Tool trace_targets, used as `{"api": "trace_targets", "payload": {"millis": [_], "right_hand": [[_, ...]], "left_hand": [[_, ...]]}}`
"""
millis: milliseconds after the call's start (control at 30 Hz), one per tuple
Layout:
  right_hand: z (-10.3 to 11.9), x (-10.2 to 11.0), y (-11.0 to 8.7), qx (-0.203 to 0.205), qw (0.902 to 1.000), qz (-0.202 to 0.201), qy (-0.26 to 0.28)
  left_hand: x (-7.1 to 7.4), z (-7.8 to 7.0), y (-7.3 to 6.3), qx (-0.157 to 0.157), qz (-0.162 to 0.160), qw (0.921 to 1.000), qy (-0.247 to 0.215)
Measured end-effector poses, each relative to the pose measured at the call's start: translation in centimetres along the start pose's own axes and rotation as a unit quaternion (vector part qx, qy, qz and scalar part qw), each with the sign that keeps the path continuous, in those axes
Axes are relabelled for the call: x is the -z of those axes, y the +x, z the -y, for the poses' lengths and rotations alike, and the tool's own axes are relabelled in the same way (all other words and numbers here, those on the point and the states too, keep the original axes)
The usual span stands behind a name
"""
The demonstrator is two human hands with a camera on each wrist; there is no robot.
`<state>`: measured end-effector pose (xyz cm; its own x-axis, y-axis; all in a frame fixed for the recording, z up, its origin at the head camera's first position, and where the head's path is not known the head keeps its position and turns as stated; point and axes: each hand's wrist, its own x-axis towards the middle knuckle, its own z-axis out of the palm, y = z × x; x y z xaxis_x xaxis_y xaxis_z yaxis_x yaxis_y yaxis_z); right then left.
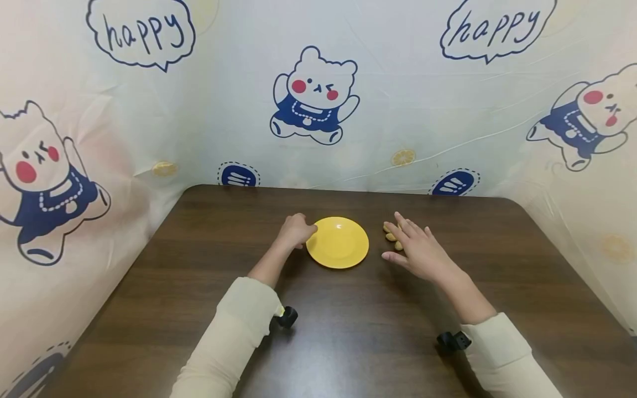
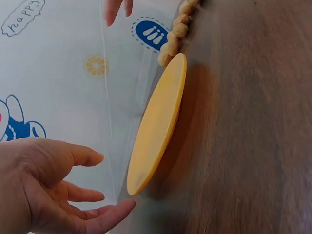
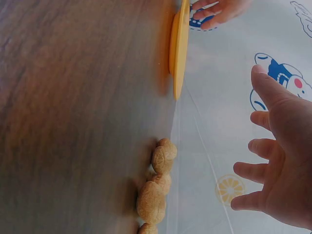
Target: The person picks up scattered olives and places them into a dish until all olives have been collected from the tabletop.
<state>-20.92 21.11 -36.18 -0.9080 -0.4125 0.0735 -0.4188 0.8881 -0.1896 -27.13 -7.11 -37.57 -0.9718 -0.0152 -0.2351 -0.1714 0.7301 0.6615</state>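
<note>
A round yellow plate (image 1: 338,243) lies on the dark wooden table. My left hand (image 1: 296,230) is at the plate's left rim; in the left wrist view its fingers (image 2: 85,195) are loosely spread, with a gap between thumb and fingertips near the rim. To the right of the plate lie several peanuts in their shells (image 1: 391,236), which show as a row in the right wrist view (image 3: 152,200). Over them hovers my right hand (image 1: 420,251), fingers apart and holding nothing, partly covering the peanuts in the head view.
The brown table (image 1: 348,331) reaches back to a pale printed cloth (image 1: 348,160) that hangs behind it and at both sides. A black wrist camera (image 1: 287,317) is on the left sleeve, another black camera (image 1: 454,341) on the right.
</note>
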Motion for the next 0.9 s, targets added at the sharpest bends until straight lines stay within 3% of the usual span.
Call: {"api": "trace_targets", "payload": {"millis": [133,433,667,900], "right_hand": [[-0.1,-0.3,-0.1,0.006,0.9999,-0.006,0.008],[-0.4,-0.7,-0.2,0.017,0.9998,-0.003,0.013],[-1.0,-1.2,0.0,0.012,0.9999,-0.003,0.009],[-1.7,-1.2,0.7,0.0,0.9995,-0.007,0.031]], "left_hand": [[-0.5,0.3,0.5,-0.008,0.004,0.9999,-0.009],[-1.5,1.5,1.3,0.029,0.006,0.9968,-0.074],[-2.1,2.0,1.6,0.01,-0.018,0.9961,-0.085],[-2.6,2.4,1.8,-0.002,-0.016,0.9933,-0.114]]}}
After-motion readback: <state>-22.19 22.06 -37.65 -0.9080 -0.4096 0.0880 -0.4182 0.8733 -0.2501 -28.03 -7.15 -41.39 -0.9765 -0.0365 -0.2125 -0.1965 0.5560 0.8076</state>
